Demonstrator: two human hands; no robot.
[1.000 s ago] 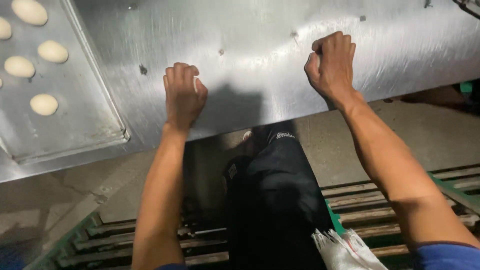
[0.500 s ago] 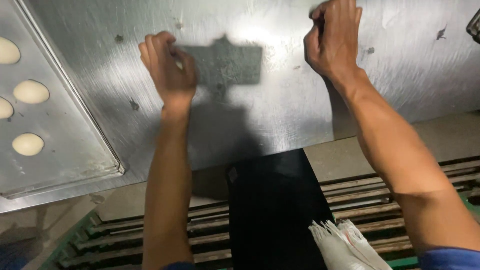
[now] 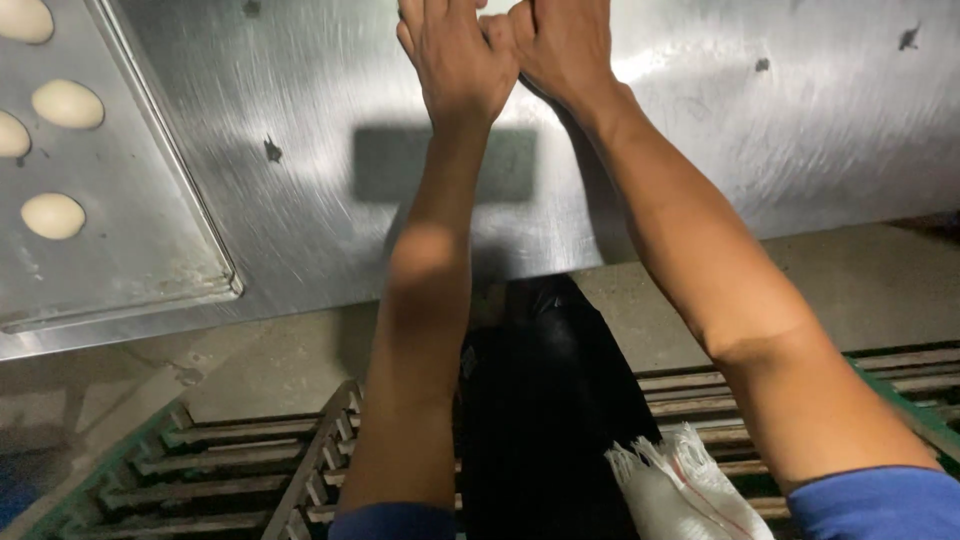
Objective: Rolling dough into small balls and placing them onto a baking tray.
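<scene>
My left hand and my right hand are stretched out side by side over the steel table, touching each other near the top edge of the view. The fingertips are cut off by the frame, so whatever lies under or in them is hidden. A metal tray at the left holds several pale round dough balls, well apart from both hands.
The table's near edge runs across the middle of the view. Below it are a concrete floor, a wooden slatted pallet with green edges, my dark trousers and a white woven sack.
Both hands have moved forward across the table and together; they were apart a second ago and now touch. The view has shifted, so the tray sits further left.
</scene>
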